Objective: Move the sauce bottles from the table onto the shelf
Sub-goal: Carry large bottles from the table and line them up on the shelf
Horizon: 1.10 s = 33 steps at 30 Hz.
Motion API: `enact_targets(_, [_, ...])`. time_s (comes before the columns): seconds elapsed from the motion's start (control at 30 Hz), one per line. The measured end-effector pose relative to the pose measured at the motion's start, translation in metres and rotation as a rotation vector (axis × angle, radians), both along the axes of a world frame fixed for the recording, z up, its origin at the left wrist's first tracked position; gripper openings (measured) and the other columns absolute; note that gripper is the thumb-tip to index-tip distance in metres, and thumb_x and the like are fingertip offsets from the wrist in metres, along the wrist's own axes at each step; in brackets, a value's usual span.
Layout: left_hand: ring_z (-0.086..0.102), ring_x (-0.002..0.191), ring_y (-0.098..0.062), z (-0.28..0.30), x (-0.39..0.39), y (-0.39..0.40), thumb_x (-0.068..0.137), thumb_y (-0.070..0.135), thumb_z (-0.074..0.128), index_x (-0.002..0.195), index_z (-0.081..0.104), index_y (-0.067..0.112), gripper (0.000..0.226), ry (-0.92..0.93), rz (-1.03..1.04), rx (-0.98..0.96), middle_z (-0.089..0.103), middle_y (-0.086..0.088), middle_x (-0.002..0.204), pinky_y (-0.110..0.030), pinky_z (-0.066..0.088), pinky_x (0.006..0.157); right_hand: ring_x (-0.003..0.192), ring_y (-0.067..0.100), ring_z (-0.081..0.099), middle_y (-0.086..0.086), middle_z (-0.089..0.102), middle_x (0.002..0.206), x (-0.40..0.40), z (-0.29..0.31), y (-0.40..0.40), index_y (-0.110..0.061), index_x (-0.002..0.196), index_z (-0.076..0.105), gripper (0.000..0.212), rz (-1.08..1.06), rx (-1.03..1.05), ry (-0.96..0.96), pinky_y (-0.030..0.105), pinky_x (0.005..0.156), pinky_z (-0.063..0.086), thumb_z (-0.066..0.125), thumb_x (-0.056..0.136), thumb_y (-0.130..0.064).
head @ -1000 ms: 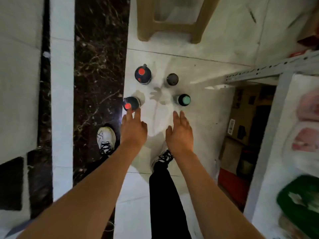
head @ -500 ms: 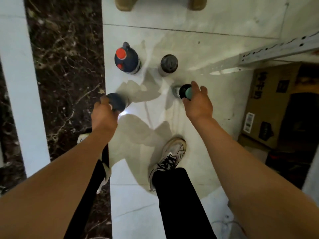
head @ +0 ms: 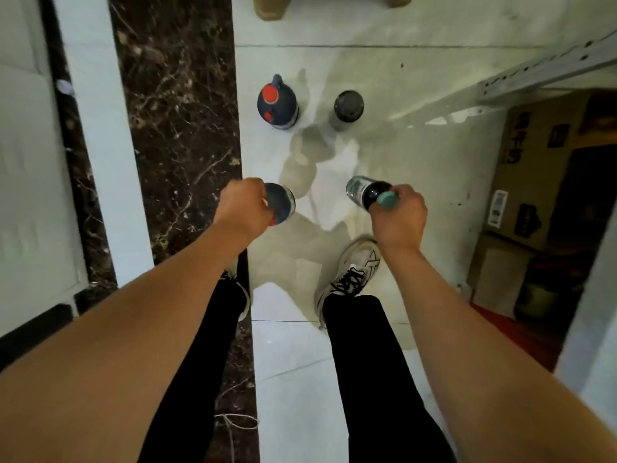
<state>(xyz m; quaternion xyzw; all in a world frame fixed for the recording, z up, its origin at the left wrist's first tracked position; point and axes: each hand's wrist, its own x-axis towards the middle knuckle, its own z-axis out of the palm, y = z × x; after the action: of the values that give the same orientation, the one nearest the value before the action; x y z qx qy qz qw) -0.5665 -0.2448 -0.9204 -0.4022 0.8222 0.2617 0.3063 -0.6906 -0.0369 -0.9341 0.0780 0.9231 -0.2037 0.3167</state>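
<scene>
Two bottles in hand at mid-frame, left hand clamped on red-capped bottle, right hand on tilted teal-capped bottle; two more upright beyond, shelf rail upper right, nearer right hand.

l hand grips dark bottle; r hand grips teal-cap bottle.

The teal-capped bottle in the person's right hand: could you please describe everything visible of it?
The teal-capped bottle is dark, probably glass or plastic with dark contents, and carries a pale greenish label round its body. The right hand grips it at the neck, fingers curled round the teal cap. It is tilted, base pointing away and leftward, over the pale floor tiles. Whether the base rests on them cannot be told.
</scene>
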Motion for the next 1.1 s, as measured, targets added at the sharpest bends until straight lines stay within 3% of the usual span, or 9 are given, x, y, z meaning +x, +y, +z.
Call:
enact_targets(0.13, [0.056,0.066,-0.016,0.096,-0.007,0.008,0.070,0.023,0.074,0.072,0.063,0.011,0.016,0.055,-0.045,0.125,0.058,0.001,0.068,-0.027,0.038,0.055,0.082,0.016,0.048,0.008,0.051,0.118,0.026,0.092,0.012,-0.006,0.115,0.064,0.036,-0.122,-0.067,-0.011,0.012,0.077,0.032,0.073,0.080,-0.008])
enact_targets(0.37, [0.058,0.063,-0.009,0.277,-0.039,0.026,0.068,0.026,0.077,0.075,0.070,0.015,0.014,0.242,-0.156,0.115,0.064,0.002,0.069,-0.029,0.049,0.060,0.088,0.024,0.063,-0.001,0.057,0.098,0.029,0.266,0.037,-0.012,0.102,0.070,0.032,-0.198,-0.210,0.063,0.034,0.084,0.053,0.080,0.072,-0.013])
enact_targets(0.53, [0.062,0.072,-0.009,0.431,-0.076,0.030,0.075,0.035,0.078,0.083,0.072,0.022,0.017,0.354,-0.306,0.031,0.067,0.006,0.077,-0.029,0.053,0.067,0.082,0.013,0.059,-0.003,0.062,0.094,0.002,0.401,0.052,-0.015,0.101,0.072,0.036,-0.150,-0.353,0.196,0.021,0.074,0.044,0.085,0.067,-0.016])
enact_targets(0.63, [0.063,0.083,-0.012,0.525,-0.099,0.033,0.077,0.035,0.078,0.097,0.073,0.020,0.026,0.480,-0.415,0.005,0.070,0.004,0.090,-0.031,0.054,0.078,0.080,0.011,0.064,-0.008,0.065,0.088,-0.016,0.477,0.064,-0.020,0.099,0.072,0.035,-0.159,-0.436,0.269,0.021,0.071,0.049,0.084,0.066,-0.019])
enact_targets(0.77, [0.062,0.079,-0.009,0.625,-0.130,0.033,0.078,0.036,0.076,0.099,0.073,0.022,0.025,0.632,-0.573,-0.022,0.069,0.005,0.088,-0.028,0.051,0.074,0.072,-0.003,0.061,-0.012,0.066,0.082,-0.041,0.566,0.075,-0.021,0.091,0.072,0.028,-0.159,-0.533,0.429,0.005,0.066,0.047,0.084,0.067,-0.015])
enact_targets(0.87, [0.060,0.074,-0.011,0.691,-0.156,0.034,0.078,0.036,0.077,0.090,0.074,0.021,0.019,0.760,-0.676,-0.024,0.068,0.005,0.080,-0.029,0.047,0.069,0.074,-0.011,0.061,-0.014,0.065,0.082,-0.052,0.631,0.082,-0.018,0.092,0.072,0.024,-0.186,-0.595,0.562,0.003,0.065,0.046,0.084,0.071,-0.014])
enact_targets(0.93, [0.059,0.064,-0.007,0.731,-0.169,0.034,0.076,0.035,0.078,0.082,0.073,0.023,0.014,0.830,-0.702,-0.004,0.064,0.010,0.070,-0.028,0.046,0.064,0.075,-0.009,0.064,-0.013,0.066,0.080,-0.053,0.669,0.091,-0.017,0.090,0.071,0.021,-0.261,-0.635,0.632,0.008,0.065,0.051,0.084,0.074,-0.014])
enact_targets(1.03, [0.061,0.057,-0.003,0.783,-0.182,0.038,0.075,0.033,0.080,0.078,0.073,0.023,0.012,0.936,-0.755,0.038,0.064,0.012,0.065,-0.029,0.052,0.062,0.083,0.008,0.071,-0.005,0.072,0.087,-0.050,0.724,0.103,-0.022,0.094,0.073,0.025,-0.362,-0.701,0.725,0.024,0.072,0.059,0.086,0.073,-0.018])
enact_targets(1.1, [0.062,0.060,-0.005,0.815,-0.184,0.043,0.076,0.031,0.079,0.081,0.073,0.023,0.011,0.993,-0.825,0.063,0.065,0.012,0.069,-0.034,0.055,0.064,0.085,0.009,0.070,-0.006,0.073,0.090,-0.044,0.756,0.109,-0.026,0.095,0.071,0.028,-0.373,-0.692,0.816,0.023,0.074,0.059,0.086,0.073,-0.017])
